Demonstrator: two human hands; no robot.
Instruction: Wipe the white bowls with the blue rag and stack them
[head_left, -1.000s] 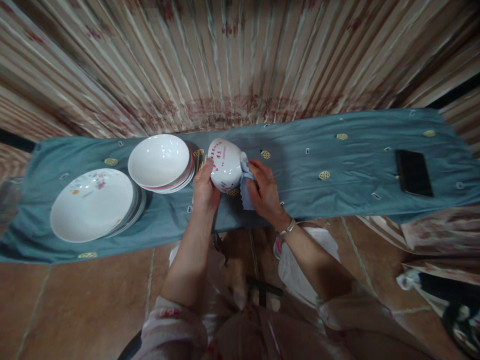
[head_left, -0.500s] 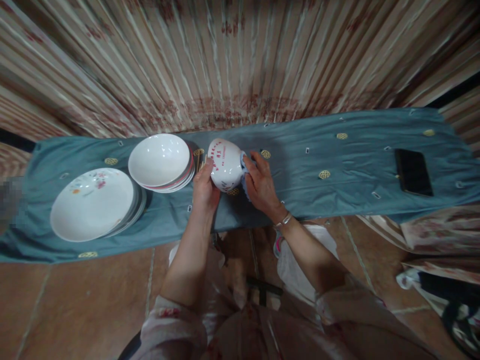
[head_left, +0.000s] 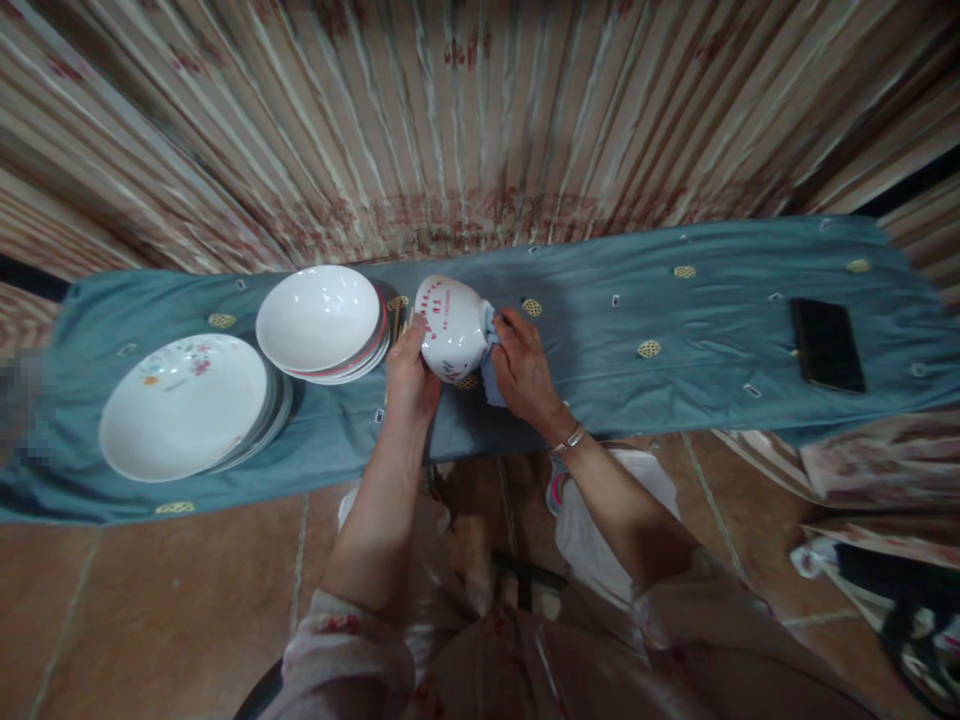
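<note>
A white bowl [head_left: 452, 330] with red printed writing is tipped on its side above the cloth-covered table, its base facing right. My left hand [head_left: 412, 375] is closed on its rim side, thumb on the outer wall. A light blue cloth [head_left: 493, 383] is bunched in my right hand [head_left: 523, 368], whose fingers press it against the bowl's base. Just left of my left hand stands a stack of white bowls [head_left: 319, 320], some with red edges. The bowl's inside is turned away from view.
Large floral plates [head_left: 187, 410] are stacked at the table's left. A black phone [head_left: 826, 345] lies at the right on the teal patterned tablecloth [head_left: 600, 390]. A pleated curtain [head_left: 480, 130] hangs along the back edge. Thin wooden sticks [head_left: 401, 322] lie beside the bowl stack.
My right hand has shifted slightly over the bowl's base, and more of the blue cloth now hangs below its fingers. The bowl and my left hand have barely moved.
</note>
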